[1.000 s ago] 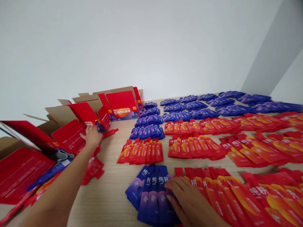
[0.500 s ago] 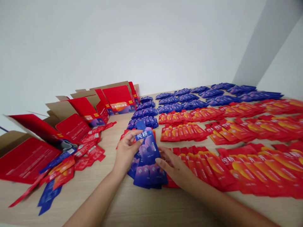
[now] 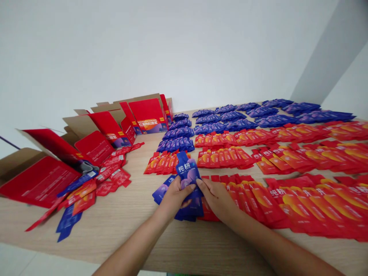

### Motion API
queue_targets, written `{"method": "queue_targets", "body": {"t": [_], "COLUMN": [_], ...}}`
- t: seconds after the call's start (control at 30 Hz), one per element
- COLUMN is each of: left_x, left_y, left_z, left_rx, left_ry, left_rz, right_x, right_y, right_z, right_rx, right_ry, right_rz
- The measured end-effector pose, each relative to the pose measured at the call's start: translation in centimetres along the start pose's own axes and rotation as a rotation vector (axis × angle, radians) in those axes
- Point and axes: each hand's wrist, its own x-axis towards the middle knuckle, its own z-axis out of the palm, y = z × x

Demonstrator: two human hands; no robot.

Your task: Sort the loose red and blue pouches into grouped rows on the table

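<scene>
Between my hands is a blue sachet (image 3: 187, 167) with white lettering and purple fruit pictures, its narrow neck pointing away from me. My left hand (image 3: 174, 194) grips its lower left part, thumb on top. At the right edge my right hand (image 3: 216, 196) pinches the same sachet, and the two thumbs nearly meet. Beneath lie more blue sachets (image 3: 188, 212), partly covered by my hands; one blue sachet (image 3: 161, 189) sticks out to the left. Fanned red sachets (image 3: 247, 195) lie close beside my right hand, and a small red group (image 3: 161, 163) sits just beyond.
Rows of red sachets (image 3: 307, 161) and blue sachets (image 3: 238, 124) cover the right and back of the wooden table (image 3: 138, 218). Open red cartons (image 3: 148, 115) line the left side. Loose sachets (image 3: 84, 197) spill in front of them. A wall rises behind.
My left hand has shifted down and right along the blue sachet, and my right hand has come in closer to it. The camera view has moved slightly.
</scene>
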Motion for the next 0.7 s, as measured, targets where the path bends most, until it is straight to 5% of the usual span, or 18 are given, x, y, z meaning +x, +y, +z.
{"method": "queue_targets", "body": {"t": [0.17, 0.37, 0.5, 0.7], "left_x": [0.1, 0.8, 2.1, 3.7], "left_y": [1.0, 1.7, 1.9, 3.2], "left_z": [-1.7, -4.1, -7.9, -19.4], "left_rx": [0.143, 0.496, 0.659, 1.105], "left_ry": [-0.095, -0.137, 0.137, 0.781], "left_rz": [-0.069, -0.018, 0.157, 0.156], "right_x": [0.6, 1.1, 0.7, -0.1], "right_y": [0.1, 0.1, -0.1, -0.5], "right_z": [0.1, -0.6, -0.9, -0.3], "right_rx": [0.153, -0.093, -0.442, -0.674], "right_ry": [-0.066, -0.245, -0.264, -0.301], "right_rz": [0.075, 0.203, 0.175, 0.045]}}
